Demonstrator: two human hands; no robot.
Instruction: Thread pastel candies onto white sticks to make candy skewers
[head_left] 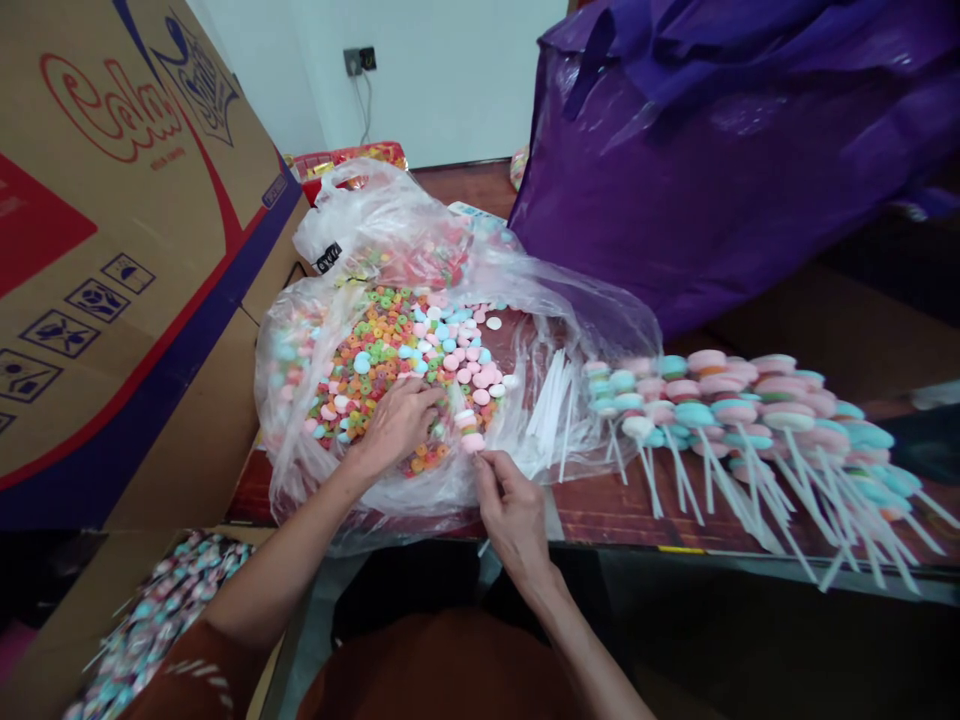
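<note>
My right hand (514, 510) pinches the white stick of a candy skewer (469, 432), held with its stacked pink, white and orange pieces uppermost. To its left, my left hand (397, 425) reaches down into loose candies, its fingers curved and apart, the tips partly hidden among the pieces. Beneath both hands spreads a clear plastic bag (375, 500), opened out on the table. On it lie small sugary ring gummies (382, 325) in green, orange and red, beside round pink, blue and white candies (469, 360). Bare white sticks (551, 400) rest at the bag's right.
Finished-looking candy skewers (750, 410) are piled on the right of the dark red table (585, 510), sticks toward me. Behind them stands a large purple bag (660, 180). A printed cardboard box (172, 250) rises at left; below it, another box holds many wrapped candies (165, 620).
</note>
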